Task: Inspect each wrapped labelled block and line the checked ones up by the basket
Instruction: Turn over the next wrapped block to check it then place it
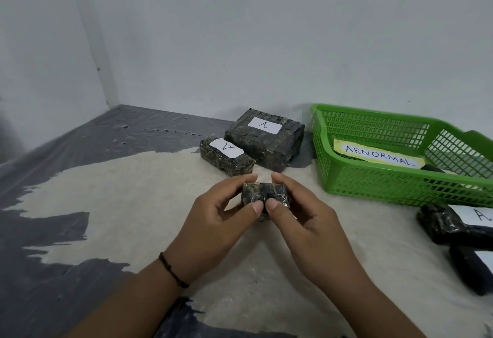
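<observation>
Head view: along the left of the frame a dark plastic sheet (40,231) covers the floor, with a pale sandy patch (149,193) spread over its middle. A thin dark bracelet (172,271) circles the left wrist at lower centre. The left hand (213,220) and the right hand (304,220) meet at centre frame, each pinching a small wrapped block (264,196) between thumb and curled fingers, thumbs side by side on its near face; no label shows on it. Above it, a small block labelled A (226,156) lies just beside a large block labelled A (265,139), both left of the green basket (373,185) at upper right, which carries a card reading ABNORMAL (380,155). At the right edge, below the basket, lie two more dark blocks (453,225).
</observation>
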Demonstrator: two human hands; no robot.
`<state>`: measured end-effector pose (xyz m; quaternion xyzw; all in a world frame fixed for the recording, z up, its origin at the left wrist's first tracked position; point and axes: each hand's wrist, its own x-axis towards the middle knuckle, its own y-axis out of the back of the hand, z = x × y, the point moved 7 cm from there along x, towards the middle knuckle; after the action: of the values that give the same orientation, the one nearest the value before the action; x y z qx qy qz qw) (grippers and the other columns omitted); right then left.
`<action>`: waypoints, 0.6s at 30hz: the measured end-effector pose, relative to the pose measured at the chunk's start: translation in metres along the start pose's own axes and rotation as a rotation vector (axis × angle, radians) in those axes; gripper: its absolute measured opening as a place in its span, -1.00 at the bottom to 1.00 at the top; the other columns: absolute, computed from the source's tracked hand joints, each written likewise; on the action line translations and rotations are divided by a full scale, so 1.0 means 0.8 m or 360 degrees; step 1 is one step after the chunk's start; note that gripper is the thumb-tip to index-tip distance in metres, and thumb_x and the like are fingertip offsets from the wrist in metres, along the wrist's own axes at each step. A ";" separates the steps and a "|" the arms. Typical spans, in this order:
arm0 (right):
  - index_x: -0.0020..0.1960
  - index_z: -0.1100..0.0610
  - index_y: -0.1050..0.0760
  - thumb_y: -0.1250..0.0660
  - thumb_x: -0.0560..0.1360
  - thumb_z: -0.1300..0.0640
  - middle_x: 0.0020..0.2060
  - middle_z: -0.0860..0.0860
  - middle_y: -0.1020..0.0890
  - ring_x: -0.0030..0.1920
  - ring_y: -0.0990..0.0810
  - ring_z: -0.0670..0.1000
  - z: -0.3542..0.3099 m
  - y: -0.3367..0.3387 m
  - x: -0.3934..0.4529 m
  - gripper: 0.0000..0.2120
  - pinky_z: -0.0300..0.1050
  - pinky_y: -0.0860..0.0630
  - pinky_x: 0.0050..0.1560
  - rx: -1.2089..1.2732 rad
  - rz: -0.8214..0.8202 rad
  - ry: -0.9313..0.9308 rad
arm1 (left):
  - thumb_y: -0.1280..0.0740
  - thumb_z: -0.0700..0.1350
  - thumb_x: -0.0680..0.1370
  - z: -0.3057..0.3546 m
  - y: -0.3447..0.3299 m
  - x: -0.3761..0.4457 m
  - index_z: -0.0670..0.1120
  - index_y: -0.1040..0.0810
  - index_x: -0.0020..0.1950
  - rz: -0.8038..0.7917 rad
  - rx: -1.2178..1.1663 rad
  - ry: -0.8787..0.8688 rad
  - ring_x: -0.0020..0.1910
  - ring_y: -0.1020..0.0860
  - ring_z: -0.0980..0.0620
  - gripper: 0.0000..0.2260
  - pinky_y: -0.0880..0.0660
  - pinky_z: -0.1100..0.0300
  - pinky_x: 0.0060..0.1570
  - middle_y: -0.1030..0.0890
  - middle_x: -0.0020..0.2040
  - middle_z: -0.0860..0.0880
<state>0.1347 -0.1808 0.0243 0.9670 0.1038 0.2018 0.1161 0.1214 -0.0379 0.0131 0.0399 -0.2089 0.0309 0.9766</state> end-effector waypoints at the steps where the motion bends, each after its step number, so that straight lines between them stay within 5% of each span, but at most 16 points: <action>1: 0.19 -0.22 -0.45 -0.38 0.48 0.12 0.11 -0.22 -0.60 0.03 -0.57 -0.37 0.000 -0.001 0.000 -0.64 -0.49 -0.42 -0.01 0.0038 -0.0031 -0.0024 | -0.35 0.08 0.33 0.000 0.001 0.001 0.02 -0.57 0.14 0.0028 0.0016 -0.0010 0.17 -0.56 0.17 -0.61 -0.48 0.43 -0.01 -0.62 0.16 -0.03; 4: 0.20 -0.31 -0.40 -0.34 0.45 0.08 0.16 -0.34 -0.52 0.13 -0.48 -0.42 0.003 -0.003 0.001 -0.58 -0.48 -0.40 0.06 0.0060 -0.0109 -0.0069 | -0.35 0.07 0.32 0.001 0.003 0.002 0.03 -0.59 0.09 0.0071 0.0054 -0.0038 0.12 -0.58 0.16 -0.64 -0.48 0.44 -0.05 -0.63 0.12 -0.04; 8: 0.08 -0.37 -0.45 -0.27 0.41 0.04 0.10 -0.25 -0.61 0.13 -0.54 -0.30 0.000 -0.006 0.002 -0.65 -0.39 -0.44 0.11 -0.0023 -0.0069 -0.0046 | -0.33 0.07 0.34 -0.003 0.005 0.002 -0.03 -0.59 0.13 0.0058 0.0073 -0.0025 0.16 -0.57 0.08 -0.60 -0.50 0.38 -0.02 -0.62 0.14 -0.07; 12: -0.03 -0.39 -0.47 -0.24 0.39 0.03 0.02 -0.34 -0.62 0.11 -0.52 -0.35 -0.008 -0.009 0.000 -0.69 -0.50 -0.38 0.07 -0.0070 -0.0049 -0.0016 | -0.30 0.08 0.38 -0.017 0.010 0.003 -0.07 -0.62 0.14 0.0061 -0.0079 0.0086 0.18 -0.57 -0.10 -0.60 -0.50 -0.09 0.18 -0.64 0.12 -0.11; 15: 0.13 -0.28 -0.48 -0.26 0.36 -0.01 0.19 -0.19 -0.59 0.23 -0.49 -0.28 -0.002 -0.008 0.000 -0.64 -0.27 -0.40 0.29 0.0032 -0.0063 -0.0073 | -0.28 0.09 0.35 -0.011 0.012 0.004 -0.06 -0.64 0.09 0.0134 0.0078 0.0044 0.14 -0.59 0.04 -0.60 -0.52 0.04 0.15 -0.66 0.09 -0.01; 18: 0.11 -0.23 -0.54 -0.28 0.36 -0.05 0.16 -0.19 -0.61 0.23 -0.51 -0.23 0.002 -0.005 0.000 -0.67 -0.07 -0.42 0.33 0.0118 -0.0016 -0.0118 | -0.26 0.07 0.36 -0.004 0.010 0.002 -0.02 -0.64 0.05 0.0141 0.0155 -0.0025 0.13 -0.58 0.12 -0.65 -0.52 0.15 0.11 -0.65 0.09 0.04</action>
<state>0.1346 -0.1774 0.0219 0.9769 0.1115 0.1612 0.0850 0.1238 -0.0297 0.0112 0.0783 -0.2166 0.0839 0.9695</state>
